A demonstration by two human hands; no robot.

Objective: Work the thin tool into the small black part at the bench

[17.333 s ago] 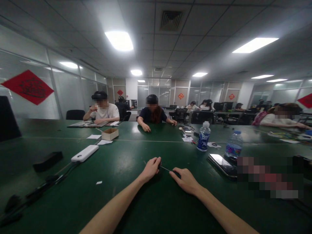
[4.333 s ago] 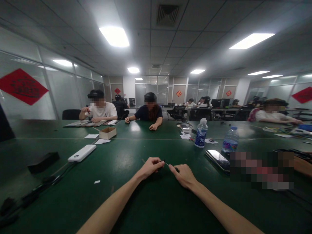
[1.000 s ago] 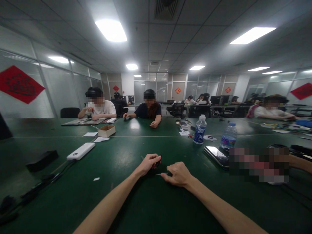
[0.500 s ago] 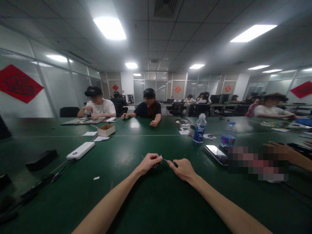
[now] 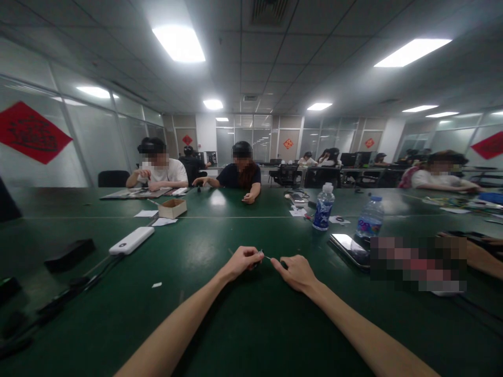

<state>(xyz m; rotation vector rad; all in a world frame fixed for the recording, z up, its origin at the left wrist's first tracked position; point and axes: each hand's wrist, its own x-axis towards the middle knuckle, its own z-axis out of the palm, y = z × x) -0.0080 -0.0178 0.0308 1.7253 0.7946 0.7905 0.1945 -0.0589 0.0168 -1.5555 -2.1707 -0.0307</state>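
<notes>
Gripped in the right hand [image 5: 295, 272], a thin, dark-handled metal rod [image 5: 268, 257] runs crosswise over the green bench [image 5: 251, 324], pointing left at a small dark piece [image 5: 255, 265] pinched in the left hand [image 5: 243, 259]; a blue-labelled plastic bottle [image 5: 323, 210] stands beyond, rightward; most of the piece is hidden

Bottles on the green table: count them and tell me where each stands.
2. The white-capped bottle stands beyond the right hand; the blue-capped bottle stands farther right, just past the phone. Pixelated patches might hide more.
</notes>
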